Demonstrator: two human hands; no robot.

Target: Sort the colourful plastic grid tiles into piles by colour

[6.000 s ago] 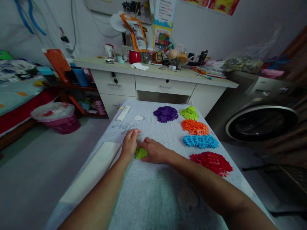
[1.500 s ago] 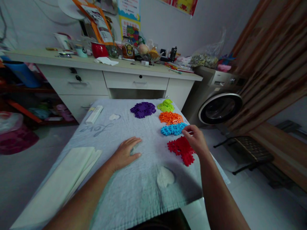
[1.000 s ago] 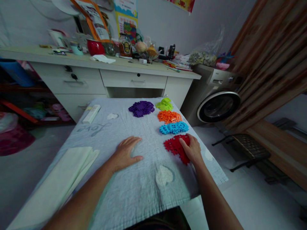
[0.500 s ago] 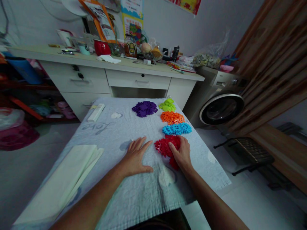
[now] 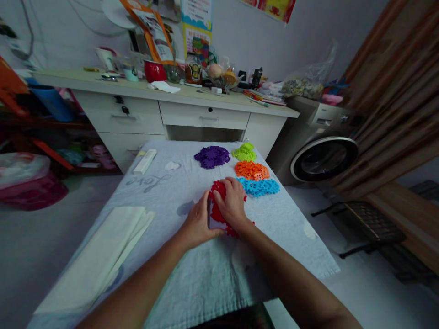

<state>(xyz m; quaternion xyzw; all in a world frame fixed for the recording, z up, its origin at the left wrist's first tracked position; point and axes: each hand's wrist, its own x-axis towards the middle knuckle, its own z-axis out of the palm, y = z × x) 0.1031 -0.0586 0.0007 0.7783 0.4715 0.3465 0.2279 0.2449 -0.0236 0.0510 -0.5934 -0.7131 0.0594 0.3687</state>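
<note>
Red interlocking plastic pieces lie in a loose heap on the cloth-covered table, partly hidden under my hands. My right hand is over the heap, thumb apart from the fingers, with red pieces gripped between them. At the heap's left edge my left hand forms an open curve, its thumb stretched toward the near side and its fingertips close to the red pieces. Just beyond my right hand are heaps of blue pieces, orange pieces and lime-green pieces. Purple pieces lie farther left.
A folded cream cloth lies along the table's left side. A long white box is at the far left corner. Behind the table stands a white cabinet, with a washing machine to its right.
My right hand has moved left, and the red pieces have shifted left with it against my left hand. My left hand has curved from lying spread and flat. The view has shifted slightly.
</note>
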